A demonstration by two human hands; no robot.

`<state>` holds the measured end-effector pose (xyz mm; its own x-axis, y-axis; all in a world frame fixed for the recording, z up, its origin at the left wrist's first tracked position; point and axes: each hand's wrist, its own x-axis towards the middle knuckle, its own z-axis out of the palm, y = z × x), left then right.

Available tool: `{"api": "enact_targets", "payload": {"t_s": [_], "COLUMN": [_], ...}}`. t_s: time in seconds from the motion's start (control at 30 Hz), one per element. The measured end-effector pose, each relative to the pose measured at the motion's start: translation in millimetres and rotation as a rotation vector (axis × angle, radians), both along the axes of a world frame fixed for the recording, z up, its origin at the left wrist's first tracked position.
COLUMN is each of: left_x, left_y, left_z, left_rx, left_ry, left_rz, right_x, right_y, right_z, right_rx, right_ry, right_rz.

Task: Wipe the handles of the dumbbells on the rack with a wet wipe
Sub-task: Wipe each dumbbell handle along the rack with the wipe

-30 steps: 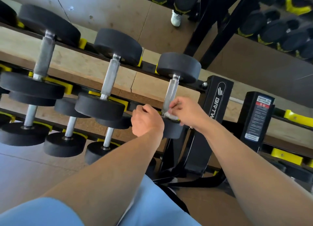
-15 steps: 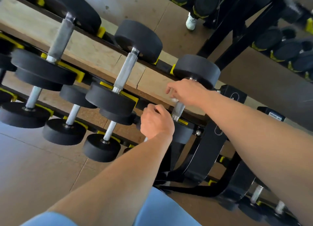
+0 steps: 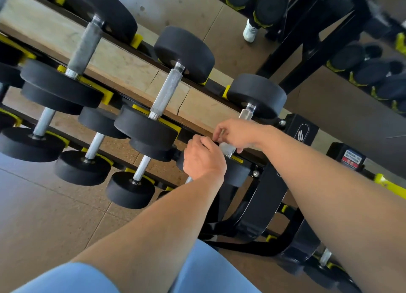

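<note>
Two hands (image 3: 236,134) crowd end dumbbell handle (image 3: 245,115) (neighbour dumbbells (image 3: 164,93) beside).

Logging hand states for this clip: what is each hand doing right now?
Left hand: curled; what it holds cannot be told.
Right hand: wrapped around the dumbbell handle; wipe not clearly visible.
</note>
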<state>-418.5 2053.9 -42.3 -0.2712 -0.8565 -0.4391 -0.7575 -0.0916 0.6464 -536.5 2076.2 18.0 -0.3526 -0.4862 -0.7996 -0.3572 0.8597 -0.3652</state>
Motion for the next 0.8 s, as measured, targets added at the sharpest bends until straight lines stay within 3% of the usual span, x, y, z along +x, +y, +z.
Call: {"api": "enact_targets", "payload": {"t_s": [0.1,0.2,0.3,0.47,0.57,0.73,0.8], "left_x": [0.1,1.6,6.8,44.9,91.6,163.8,185.9], "left_y": [0.3,0.2,-5.0,-15.7,19.9,69.8,79.3], "left_z": [-1.9,-2.2,2.6,17.7,29.6,58.1,70.2], "left_rx": [0.017,0.047,0.093,0.388,0.367,0.785,0.797], "left_ry": [0.026,0.044,0.059,0.197,0.275,0.445,0.422], "left_rz": [0.026,0.015,-0.021,0.033,-0.150,-0.434,-0.405], "right_x": [13.8,32.7,72.2,142.7,173.6,219.9,244.2], "right_y": [21.5,52.1,83.3,120.9,133.9,142.2,146.2], "right_z": [13.1,31.7,47.1,28.6,22.0,29.6,34.4], "right_rx": [-0.066,-0.292,-0.367,-0.467,-0.547,-0.590,-0.623], "right_ry": [-0.037,-0.291,-0.428,-0.233,-0.128,-0.105,-0.085], "right_rz": [-0.306,-0.726,-0.837,-1.134,-1.361,-1.290,-1.205]}}
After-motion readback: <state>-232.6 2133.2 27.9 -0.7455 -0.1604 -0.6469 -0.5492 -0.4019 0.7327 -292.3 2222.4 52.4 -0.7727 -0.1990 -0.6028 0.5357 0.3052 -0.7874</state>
